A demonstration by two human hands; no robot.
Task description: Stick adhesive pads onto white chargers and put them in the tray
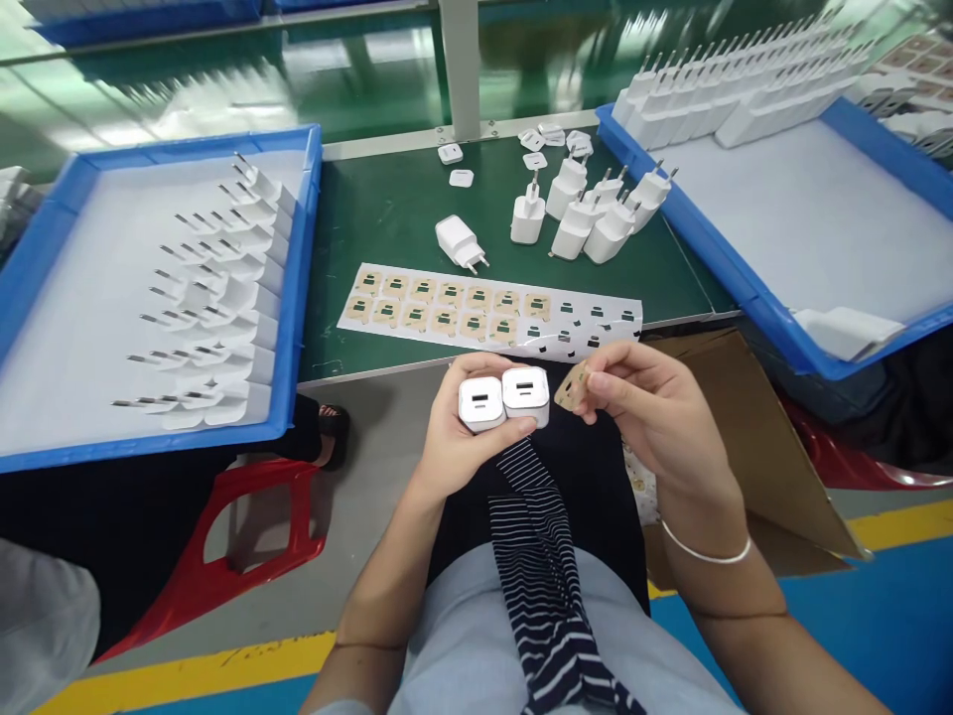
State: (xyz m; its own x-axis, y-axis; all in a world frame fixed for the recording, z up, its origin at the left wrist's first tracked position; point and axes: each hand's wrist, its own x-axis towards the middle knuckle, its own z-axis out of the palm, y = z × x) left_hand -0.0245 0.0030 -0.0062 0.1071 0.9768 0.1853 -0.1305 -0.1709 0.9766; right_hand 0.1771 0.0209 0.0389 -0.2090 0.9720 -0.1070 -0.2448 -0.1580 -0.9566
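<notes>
My view from the head camera: two chargers in the left hand, a tan sticker in the right.
I see the left hand with its fingers curled around two white chargers, held side by side, port faces turned up toward me, above the lap at the near edge of the table. The fingers of the right hand pinch a tan sticker just beside the right-hand charger; a narrow gap separates them. Beyond the hands, a sticker sheet lies across the table edge, tan stickers on its left part. One loose charger lies on its side behind it, between two blue trays.
</notes>
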